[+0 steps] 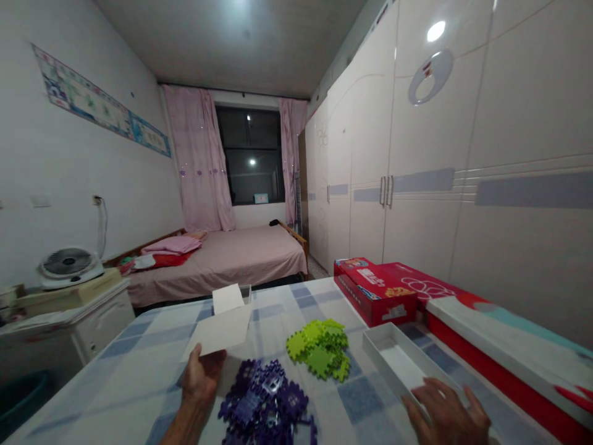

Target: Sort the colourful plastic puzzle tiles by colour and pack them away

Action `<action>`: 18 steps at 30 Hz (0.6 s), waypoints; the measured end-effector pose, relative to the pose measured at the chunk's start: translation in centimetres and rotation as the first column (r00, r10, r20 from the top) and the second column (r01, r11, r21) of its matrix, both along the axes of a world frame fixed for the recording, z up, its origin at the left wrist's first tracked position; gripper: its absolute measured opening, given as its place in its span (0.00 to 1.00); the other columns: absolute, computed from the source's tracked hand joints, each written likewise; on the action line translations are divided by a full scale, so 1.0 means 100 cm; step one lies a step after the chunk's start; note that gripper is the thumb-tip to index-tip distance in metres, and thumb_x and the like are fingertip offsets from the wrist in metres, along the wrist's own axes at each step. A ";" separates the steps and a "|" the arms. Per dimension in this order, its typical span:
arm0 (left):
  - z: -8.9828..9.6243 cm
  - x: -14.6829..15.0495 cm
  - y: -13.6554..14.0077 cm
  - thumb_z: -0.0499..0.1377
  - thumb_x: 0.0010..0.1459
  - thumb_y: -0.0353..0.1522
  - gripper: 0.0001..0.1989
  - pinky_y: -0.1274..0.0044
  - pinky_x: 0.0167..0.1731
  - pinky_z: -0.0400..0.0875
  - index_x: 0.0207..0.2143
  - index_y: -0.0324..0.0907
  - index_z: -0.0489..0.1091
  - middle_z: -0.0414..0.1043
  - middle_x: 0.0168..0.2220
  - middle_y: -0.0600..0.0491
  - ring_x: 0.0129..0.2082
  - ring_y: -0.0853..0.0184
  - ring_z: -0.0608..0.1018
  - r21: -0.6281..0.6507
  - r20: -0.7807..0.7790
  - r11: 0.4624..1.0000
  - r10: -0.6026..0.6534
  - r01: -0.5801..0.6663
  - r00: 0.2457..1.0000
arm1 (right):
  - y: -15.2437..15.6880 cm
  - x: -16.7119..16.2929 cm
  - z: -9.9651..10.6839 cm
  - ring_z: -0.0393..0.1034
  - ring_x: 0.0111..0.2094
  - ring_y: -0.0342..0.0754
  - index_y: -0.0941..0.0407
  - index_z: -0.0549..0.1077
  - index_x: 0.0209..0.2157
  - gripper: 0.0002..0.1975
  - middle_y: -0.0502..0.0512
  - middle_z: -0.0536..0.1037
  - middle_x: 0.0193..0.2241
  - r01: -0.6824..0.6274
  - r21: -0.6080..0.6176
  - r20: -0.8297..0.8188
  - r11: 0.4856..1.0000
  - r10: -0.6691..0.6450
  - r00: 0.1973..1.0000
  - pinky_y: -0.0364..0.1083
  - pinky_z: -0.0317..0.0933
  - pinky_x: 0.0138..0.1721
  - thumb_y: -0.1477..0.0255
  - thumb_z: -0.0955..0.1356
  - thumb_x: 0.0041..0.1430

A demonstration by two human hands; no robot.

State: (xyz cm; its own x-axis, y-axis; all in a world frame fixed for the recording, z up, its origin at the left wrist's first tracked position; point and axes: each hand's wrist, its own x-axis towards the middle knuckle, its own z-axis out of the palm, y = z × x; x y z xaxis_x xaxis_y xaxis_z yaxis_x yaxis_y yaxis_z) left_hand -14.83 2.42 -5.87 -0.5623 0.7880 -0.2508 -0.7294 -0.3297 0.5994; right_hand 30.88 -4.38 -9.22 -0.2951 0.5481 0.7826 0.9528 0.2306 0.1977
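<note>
Dark purple plastic pieces with toothed edges (250,405) lie in a loose heap at the near edge of the view, on the counter (364,400), which is covered by a blue and white checked cloth. Just to the left of this heap, the left hand (202,376) has its grip closed on a thin white rectangular panel (220,332), with the thumb upon its near edge, and the panel is raised and tilted. Behind the panel stands a small grey-white box (247,294), partly hidden by another, smaller white panel (227,300). Beyond the purple heap and to its right, bright green toothed plastic pieces (319,349) make a second, smaller pile. Further right, a long open white box (402,366) shows its bare bottom. At the near end of this box is the right hand (447,411), palm down and fingers parted; I cannot tell whether its grip takes the wall or only rests there. Behind the open box are a red printed carton (370,290) and, to its right, a long red and white box (491,343).
</note>
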 end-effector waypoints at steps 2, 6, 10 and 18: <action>-0.001 -0.002 -0.001 0.46 0.60 0.28 0.17 0.81 0.20 0.72 0.47 0.43 0.69 0.73 0.19 0.58 0.18 0.72 0.74 -0.013 -0.017 1.000 -0.021 0.020 1.000 | -0.010 -0.009 0.011 0.68 0.31 0.52 0.49 0.74 0.27 0.15 0.51 0.76 0.26 0.059 -0.084 -0.026 0.995 -0.061 0.998 0.65 0.46 0.49 0.76 0.59 0.58; -0.004 -0.005 0.001 0.42 0.61 0.27 0.19 0.81 0.22 0.73 0.47 0.41 0.69 0.74 0.21 0.57 0.19 0.72 0.75 0.013 -0.107 0.999 -0.044 0.045 0.993 | -0.027 -0.011 0.024 0.66 0.31 0.49 0.52 0.73 0.26 0.16 0.50 0.74 0.24 0.200 -0.197 -0.093 0.960 -0.221 0.971 0.60 0.46 0.52 0.78 0.58 0.60; -0.006 -0.007 0.006 0.41 0.62 0.28 0.20 0.81 0.22 0.73 0.47 0.40 0.69 0.74 0.22 0.56 0.19 0.72 0.74 0.003 -0.126 0.998 -0.063 0.064 0.990 | -0.034 0.003 0.033 0.66 0.32 0.49 0.53 0.72 0.26 0.13 0.49 0.73 0.24 0.281 -0.279 -0.065 0.918 -0.310 0.948 0.59 0.46 0.52 0.77 0.60 0.60; -0.009 -0.011 0.010 0.41 0.62 0.27 0.20 0.81 0.23 0.73 0.47 0.39 0.69 0.74 0.23 0.55 0.20 0.72 0.74 -0.010 -0.127 0.999 -0.050 0.049 0.991 | -0.014 0.028 0.038 0.67 0.33 0.50 0.54 0.72 0.27 0.11 0.51 0.75 0.27 0.375 -0.312 0.026 0.873 -0.387 0.922 0.59 0.46 0.52 0.77 0.61 0.60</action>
State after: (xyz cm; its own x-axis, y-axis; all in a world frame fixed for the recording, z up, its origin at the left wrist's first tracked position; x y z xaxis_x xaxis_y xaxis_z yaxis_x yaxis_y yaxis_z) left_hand -15.92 3.40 -6.77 -0.5506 0.8139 -0.1854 -0.6623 -0.2907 0.6906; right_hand 33.66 -5.83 -5.41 0.0104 0.8255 0.5644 0.9841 -0.1086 0.1407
